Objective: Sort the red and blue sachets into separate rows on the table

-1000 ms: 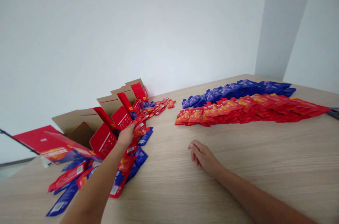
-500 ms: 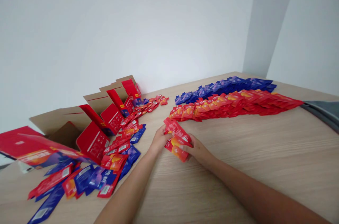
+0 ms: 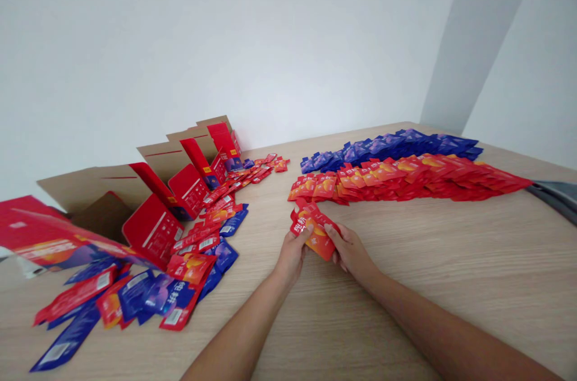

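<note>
My left hand [image 3: 292,255] and my right hand [image 3: 350,252] together grip a small bunch of red sachets [image 3: 312,226] just above the wooden table [image 3: 451,285]. The bunch sits near the left end of a long overlapping row of red sachets [image 3: 406,179]. Behind that row runs a row of blue sachets [image 3: 392,146]. To my left lies a loose heap of mixed red and blue sachets [image 3: 180,267].
Several opened red cardboard boxes [image 3: 155,228] with brown flaps stand along the wall at left, trailing off toward the back. A flattened red box [image 3: 40,237] lies at far left. A grey object [image 3: 556,195] lies at the table's right edge.
My left hand left the heap beside the boxes carrying red sachets and met my right hand at the table's middle. Both hands now hold the bunch closer to the red row.
</note>
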`<state>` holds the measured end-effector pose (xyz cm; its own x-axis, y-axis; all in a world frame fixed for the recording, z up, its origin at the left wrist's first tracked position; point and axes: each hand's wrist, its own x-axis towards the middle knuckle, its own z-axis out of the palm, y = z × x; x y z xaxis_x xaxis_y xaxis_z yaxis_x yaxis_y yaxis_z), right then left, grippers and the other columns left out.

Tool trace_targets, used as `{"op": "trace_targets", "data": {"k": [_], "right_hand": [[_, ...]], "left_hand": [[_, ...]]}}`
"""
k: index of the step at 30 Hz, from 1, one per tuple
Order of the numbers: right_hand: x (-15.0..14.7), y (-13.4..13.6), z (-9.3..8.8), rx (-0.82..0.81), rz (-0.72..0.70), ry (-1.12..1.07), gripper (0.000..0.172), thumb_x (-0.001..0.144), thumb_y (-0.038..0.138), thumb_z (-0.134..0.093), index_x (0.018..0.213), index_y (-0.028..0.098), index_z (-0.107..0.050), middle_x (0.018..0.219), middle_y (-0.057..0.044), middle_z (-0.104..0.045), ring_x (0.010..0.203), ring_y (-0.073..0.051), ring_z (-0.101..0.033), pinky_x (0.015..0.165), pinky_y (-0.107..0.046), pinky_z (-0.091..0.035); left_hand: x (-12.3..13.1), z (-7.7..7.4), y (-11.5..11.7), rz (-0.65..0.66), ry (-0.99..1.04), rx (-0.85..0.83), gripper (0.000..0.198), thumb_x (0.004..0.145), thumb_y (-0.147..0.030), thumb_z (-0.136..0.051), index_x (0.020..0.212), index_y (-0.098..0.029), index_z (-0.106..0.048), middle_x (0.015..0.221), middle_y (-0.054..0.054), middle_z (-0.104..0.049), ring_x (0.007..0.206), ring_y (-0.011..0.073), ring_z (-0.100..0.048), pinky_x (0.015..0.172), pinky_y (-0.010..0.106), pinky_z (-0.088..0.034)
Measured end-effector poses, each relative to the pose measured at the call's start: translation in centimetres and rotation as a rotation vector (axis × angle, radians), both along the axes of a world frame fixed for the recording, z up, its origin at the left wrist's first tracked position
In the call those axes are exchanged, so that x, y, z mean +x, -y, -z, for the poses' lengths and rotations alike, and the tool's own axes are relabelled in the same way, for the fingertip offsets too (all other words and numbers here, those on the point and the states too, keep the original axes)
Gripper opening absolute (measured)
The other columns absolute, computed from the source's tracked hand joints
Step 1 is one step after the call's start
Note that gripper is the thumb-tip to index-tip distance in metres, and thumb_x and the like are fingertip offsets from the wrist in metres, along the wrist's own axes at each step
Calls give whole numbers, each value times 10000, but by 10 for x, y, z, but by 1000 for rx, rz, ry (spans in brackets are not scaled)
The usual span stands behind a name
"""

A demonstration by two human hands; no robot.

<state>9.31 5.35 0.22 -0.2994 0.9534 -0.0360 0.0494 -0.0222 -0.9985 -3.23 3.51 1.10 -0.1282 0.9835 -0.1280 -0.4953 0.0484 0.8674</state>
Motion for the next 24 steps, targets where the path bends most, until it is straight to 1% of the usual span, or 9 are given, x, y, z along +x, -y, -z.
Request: {"op": "trace_targets", "data": {"k": [2, 6, 9, 12, 15, 18, 20, 22, 24], "right_hand": [[-2, 3, 2, -2, -118, 38, 442, 810, 608, -350, 779, 181, -462, 367, 73, -460, 240, -75, -356, 255, -163, -236], [-4, 7, 8, 4, -309, -3, 420, 783, 602, -402, 829, 184, -423, 504, 37, -586, 318, -89, -492, 307, -158, -321], [-2, 8, 9, -16, -361, -32, 408, 788, 587, -407, 862, 186, -416, 474, 57, -558, 302, -88, -472, 303, -156, -316], [0, 10, 9, -22, -464, 27, 385, 799, 570, -410, 841, 188, -417, 454, 63, -538, 285, -81, -445, 294, -155, -317], [-1, 14, 9, 7, -552, 111, 346, 824, 534, -411, 818, 188, -415, 474, 54, -544, 305, -77, -461, 308, -151, -341], [-3, 18, 8, 31, -564, 152, 348, 843, 530, -381, 833, 185, -428, 519, 36, -565, 341, -86, -498, 311, -151, -340], [-3, 18, 7, 52, -520, 158, 368, 846, 542, -367, 813, 183, -440, 561, 20, -579, 376, -94, -522, 321, -159, -342], [-1, 17, 5, 100, -445, 138, 376, 847, 542, -373, 752, 186, -444, 577, 18, -564, 421, -97, -529, 363, -173, -366], [1, 14, 3, 183, -337, 121, 381, 852, 524, -389, 672, 191, -428, 556, 30, -509, 463, -98, -503, 428, -191, -381]], "left_hand": [[-2, 0, -2, -53, 3, 29, 353, 619, -336, -750, 875, -116, -644, 835, 80, -704, 726, 180, -645, 664, 254, -475], [-8, -1, -1, -99, -9, 80, 336, 631, -316, -741, 892, -131, -637, 816, 61, -705, 676, 166, -640, 650, 259, -474], [-13, -4, -1, -73, 15, 89, 301, 627, -297, -745, 857, -134, -638, 783, 51, -703, 634, 149, -632, 631, 251, -475], [-20, -9, -3, -53, 91, 51, 287, 591, -288, -764, 798, -132, -639, 703, 35, -690, 566, 134, -615, 576, 233, -465], [-26, -13, -6, -128, 91, 3, 280, 562, -322, -773, 685, -128, -613, 566, 11, -646, 453, 109, -560, 475, 208, -418], [-27, -14, -8, -254, 69, -22, 318, 550, -375, -768, 598, -143, -557, 474, -24, -586, 384, 87, -498, 424, 197, -382], [-26, -13, -8, -317, 59, -15, 331, 567, -394, -755, 587, -153, -530, 456, -42, -564, 370, 76, -475, 414, 191, -374], [-25, -12, -9, -347, 56, -10, 315, 614, -394, -729, 605, -156, -523, 463, -46, -561, 376, 75, -479, 416, 186, -382], [-26, -10, -9, -314, 87, -51, 269, 686, -373, -682, 641, -151, -536, 506, -27, -590, 417, 89, -524, 453, 196, -427]]}}
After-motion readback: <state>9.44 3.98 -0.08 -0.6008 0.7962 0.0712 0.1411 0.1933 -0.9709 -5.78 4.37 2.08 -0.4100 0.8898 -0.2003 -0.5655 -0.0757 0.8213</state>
